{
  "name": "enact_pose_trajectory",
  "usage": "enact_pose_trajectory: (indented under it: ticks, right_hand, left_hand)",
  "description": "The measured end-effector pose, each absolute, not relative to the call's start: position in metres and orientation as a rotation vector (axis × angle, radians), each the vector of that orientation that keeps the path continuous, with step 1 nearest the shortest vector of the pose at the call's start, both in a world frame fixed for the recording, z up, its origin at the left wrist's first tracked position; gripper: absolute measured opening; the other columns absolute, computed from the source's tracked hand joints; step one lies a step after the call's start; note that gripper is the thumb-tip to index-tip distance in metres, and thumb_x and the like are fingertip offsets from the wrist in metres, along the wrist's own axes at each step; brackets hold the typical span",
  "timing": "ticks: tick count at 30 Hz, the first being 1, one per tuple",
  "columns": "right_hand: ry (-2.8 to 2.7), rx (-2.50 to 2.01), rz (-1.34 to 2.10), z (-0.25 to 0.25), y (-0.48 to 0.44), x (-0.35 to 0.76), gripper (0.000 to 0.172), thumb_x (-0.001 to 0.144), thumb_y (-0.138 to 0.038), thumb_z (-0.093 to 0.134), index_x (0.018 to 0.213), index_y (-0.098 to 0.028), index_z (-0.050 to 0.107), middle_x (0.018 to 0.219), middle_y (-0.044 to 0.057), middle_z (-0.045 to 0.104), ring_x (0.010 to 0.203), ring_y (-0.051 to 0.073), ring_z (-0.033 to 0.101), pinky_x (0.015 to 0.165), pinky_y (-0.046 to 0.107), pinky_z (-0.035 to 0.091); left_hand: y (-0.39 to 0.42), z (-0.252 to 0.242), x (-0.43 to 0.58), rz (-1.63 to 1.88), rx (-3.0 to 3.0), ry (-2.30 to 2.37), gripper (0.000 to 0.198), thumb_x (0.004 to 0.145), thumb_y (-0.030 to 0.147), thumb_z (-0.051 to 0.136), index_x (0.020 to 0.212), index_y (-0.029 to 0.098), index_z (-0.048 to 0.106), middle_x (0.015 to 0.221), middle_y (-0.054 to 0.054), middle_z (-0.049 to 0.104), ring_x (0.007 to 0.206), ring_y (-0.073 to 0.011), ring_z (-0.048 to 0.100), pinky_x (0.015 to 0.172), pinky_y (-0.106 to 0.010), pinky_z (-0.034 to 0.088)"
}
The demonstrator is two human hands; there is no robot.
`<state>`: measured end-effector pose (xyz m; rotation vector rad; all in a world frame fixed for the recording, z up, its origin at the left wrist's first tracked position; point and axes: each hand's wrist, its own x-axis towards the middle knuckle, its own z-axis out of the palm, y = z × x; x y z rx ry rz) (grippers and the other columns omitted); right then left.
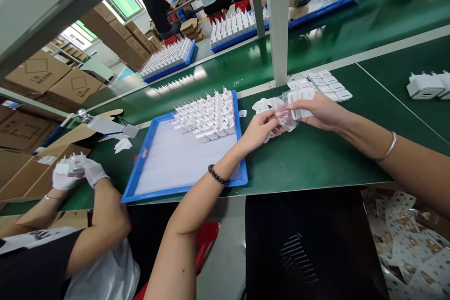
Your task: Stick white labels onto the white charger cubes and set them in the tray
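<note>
Both of my hands meet over the green bench, right of the blue tray. My right hand point(323, 110) is closed on flat white pieces point(303, 98), at least one with a small oval slot. Between my hands is crinkled clear plastic point(291, 124). The fingers of my left hand point(262, 126) pinch at its left edge; whether they also hold a white piece is hidden. Loose white pieces point(263, 104) lie just beyond and under my hands. Behind my right hand, more white pieces point(328, 84) sit in tidy rows.
White plug adapters point(211, 117) stand in rows, prongs up, in the blue tray point(183, 191). More adapters point(426, 86) are at far right. To the left, a co-worker's gloved hands point(79, 171) hold adapters beside an opened carton point(31, 173). A pale post point(277, 23) rises behind the bench.
</note>
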<state>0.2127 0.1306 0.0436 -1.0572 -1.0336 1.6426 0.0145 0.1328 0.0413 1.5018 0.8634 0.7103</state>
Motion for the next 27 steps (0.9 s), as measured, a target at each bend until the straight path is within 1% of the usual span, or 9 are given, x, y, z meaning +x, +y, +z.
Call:
enact_pose_trajectory:
  ticks: [2, 4, 6, 9, 12, 15, 17, 21, 27]
  right_hand:
    - [-1.023, -1.048, 1.637, 0.047, 0.130, 0.213, 0.010, 0.078, -0.015, 0.076, 0.083, -0.023, 0.078, 0.099, 0.006, 0.081, 0.096, 0.025, 0.075, 0.083, 0.035, 0.064]
    - [-1.000, -1.049, 1.634, 0.050, 0.129, 0.213, 0.014, 0.078, -0.012, 0.075, 0.085, -0.024, 0.077, 0.098, 0.005, 0.080, 0.094, 0.025, 0.075, 0.081, 0.035, 0.065]
    - [-0.924, -1.070, 1.620, 0.053, 0.129, 0.211, 0.016, 0.079, -0.009, 0.071, 0.081, -0.024, 0.074, 0.092, 0.004, 0.079, 0.091, 0.023, 0.075, 0.078, 0.033, 0.065]
    - [-0.798, -1.115, 1.591, 0.056, 0.128, 0.210, 0.020, 0.084, -0.008, 0.063, 0.072, -0.023, 0.067, 0.080, 0.004, 0.074, 0.084, 0.021, 0.073, 0.069, 0.028, 0.064]
    - [-0.759, -1.119, 1.625, 0.060, 0.128, 0.211, 0.020, 0.087, -0.007, 0.058, 0.074, -0.020, 0.066, 0.082, 0.007, 0.074, 0.079, 0.020, 0.072, 0.064, 0.025, 0.063]
    - [-0.745, -1.057, 1.683, 0.063, 0.126, 0.214, 0.017, 0.088, -0.006, 0.055, 0.086, -0.015, 0.069, 0.087, 0.010, 0.076, 0.079, 0.020, 0.073, 0.069, 0.027, 0.064]
    - [-0.742, -0.985, 1.741, 0.064, 0.126, 0.217, 0.018, 0.088, -0.007, 0.053, 0.092, -0.013, 0.069, 0.088, 0.013, 0.076, 0.082, 0.022, 0.074, 0.074, 0.031, 0.065]
    - [-0.681, -0.949, 1.709, 0.067, 0.131, 0.224, 0.019, 0.090, -0.010, 0.049, 0.098, -0.010, 0.066, 0.091, 0.019, 0.077, 0.084, 0.026, 0.075, 0.080, 0.039, 0.065]
    - [-0.675, -1.095, 1.606, 0.063, 0.146, 0.237, 0.020, 0.093, -0.007, 0.050, 0.100, -0.002, 0.067, 0.091, 0.023, 0.076, 0.086, 0.023, 0.076, 0.083, 0.030, 0.063]
  left_hand:
    - [0.133, 0.043, 0.014, 0.701, 1.445, 0.818, 0.020, 0.091, 0.028, 0.059, 0.092, 0.013, 0.072, 0.081, -0.005, 0.073, 0.074, -0.0131, 0.068, 0.072, -0.024, 0.053]
    - [0.132, 0.044, 0.013, 0.698, 1.413, 0.791, 0.029, 0.093, 0.038, 0.060, 0.092, 0.013, 0.073, 0.085, -0.006, 0.074, 0.075, -0.0132, 0.069, 0.073, -0.024, 0.053]
    - [0.132, 0.045, 0.013, 0.714, 1.408, 0.787, 0.035, 0.090, 0.047, 0.068, 0.095, 0.013, 0.074, 0.086, -0.006, 0.074, 0.074, -0.0122, 0.068, 0.071, -0.024, 0.052]
    - [0.133, 0.044, 0.012, 0.734, 1.393, 0.795, 0.041, 0.082, 0.050, 0.079, 0.103, 0.015, 0.075, 0.086, -0.004, 0.072, 0.071, -0.0105, 0.066, 0.069, -0.023, 0.050]
    - [0.135, 0.042, 0.011, 0.746, 1.346, 0.807, 0.044, 0.079, 0.050, 0.082, 0.103, 0.015, 0.075, 0.083, -0.002, 0.071, 0.071, -0.0099, 0.066, 0.069, -0.022, 0.050]
    - [0.138, 0.043, 0.009, 0.745, 1.314, 0.785, 0.040, 0.080, 0.051, 0.080, 0.097, 0.015, 0.074, 0.081, -0.002, 0.071, 0.070, -0.0104, 0.066, 0.069, -0.022, 0.051]
    - [0.138, 0.045, 0.008, 0.769, 1.308, 0.799, 0.035, 0.084, 0.049, 0.075, 0.085, 0.014, 0.071, 0.075, -0.002, 0.070, 0.065, -0.0107, 0.063, 0.066, -0.024, 0.051]
    - [0.135, 0.047, 0.009, 0.932, 1.337, 0.886, 0.035, 0.094, 0.041, 0.063, 0.070, 0.017, 0.059, 0.057, 0.002, 0.057, 0.051, -0.0089, 0.051, 0.055, -0.023, 0.044]
    - [0.135, 0.043, 0.016, 0.915, 1.443, 1.079, 0.041, 0.101, 0.036, 0.056, 0.064, 0.019, 0.049, 0.052, 0.006, 0.043, 0.047, -0.0077, 0.041, 0.052, -0.023, 0.035]
